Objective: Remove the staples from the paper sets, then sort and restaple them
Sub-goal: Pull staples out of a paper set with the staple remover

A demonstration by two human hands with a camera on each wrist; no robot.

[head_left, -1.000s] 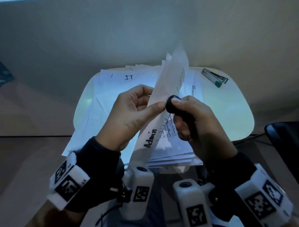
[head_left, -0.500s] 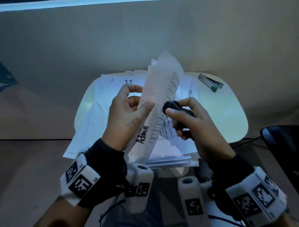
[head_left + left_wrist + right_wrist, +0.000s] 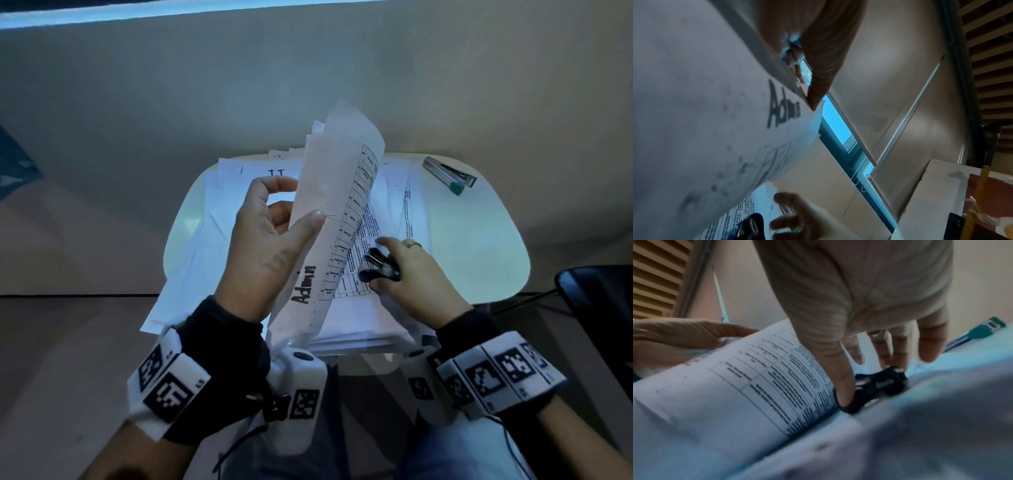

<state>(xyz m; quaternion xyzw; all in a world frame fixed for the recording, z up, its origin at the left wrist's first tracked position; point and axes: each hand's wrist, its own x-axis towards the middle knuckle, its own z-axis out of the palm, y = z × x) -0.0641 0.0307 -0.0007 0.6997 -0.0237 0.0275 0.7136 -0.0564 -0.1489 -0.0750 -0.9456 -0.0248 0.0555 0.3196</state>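
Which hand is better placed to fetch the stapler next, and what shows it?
Right, probably. The stapler lies at the table's far right, nearer the right hand, which is setting down the staple remover. The left hand grips the Admin paper set.

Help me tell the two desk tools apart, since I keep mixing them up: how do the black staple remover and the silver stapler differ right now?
The staple remover is black and stubby; the stapler is silver, long, green-tipped. The remover sits under the right hand on the paper pile; the stapler lies untouched on bare table, farther away. Both rest on the same table.
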